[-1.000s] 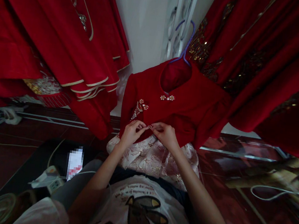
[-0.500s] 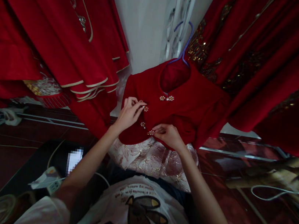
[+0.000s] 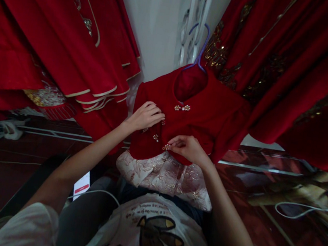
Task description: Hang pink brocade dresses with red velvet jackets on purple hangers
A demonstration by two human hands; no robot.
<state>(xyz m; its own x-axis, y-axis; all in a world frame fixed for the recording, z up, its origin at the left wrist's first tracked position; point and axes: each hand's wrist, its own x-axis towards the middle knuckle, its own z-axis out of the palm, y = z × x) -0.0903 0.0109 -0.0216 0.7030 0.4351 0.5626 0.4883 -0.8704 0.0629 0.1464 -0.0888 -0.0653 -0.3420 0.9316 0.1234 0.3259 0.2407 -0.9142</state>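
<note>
A red jacket [image 3: 194,123] hangs from a purple hanger [image 3: 205,49] in front of me, its neckline fastened by a beaded flower clasp [image 3: 182,108]. Over the left part of its front lies my left hand [image 3: 148,116], fingers together and bent downward beside a small flower ornament partly under the fingertips. The thumb is hidden, as is whatever these fingers grip. At the lower front edge my right hand [image 3: 187,147] pinches another beaded flower clasp [image 3: 166,147] between thumb and fingers. Between the hands, a loose flower ornament [image 3: 155,137] rests on the red cloth.
Red garments with pale piping [image 3: 99,61] hang at left; sequinned red garments [image 3: 279,82] hang at right. Pinkish brocade fabric [image 3: 165,176] covers my lap. A lit phone [image 3: 82,186] and a white cable lie near my left arm. Wooden pieces [image 3: 297,190] lie on the right.
My left hand has turned over and shifted slightly right, from a visible pinch at a flower ornament to covering that spot. My left forearm swung outward. The right hand keeps its pinch.
</note>
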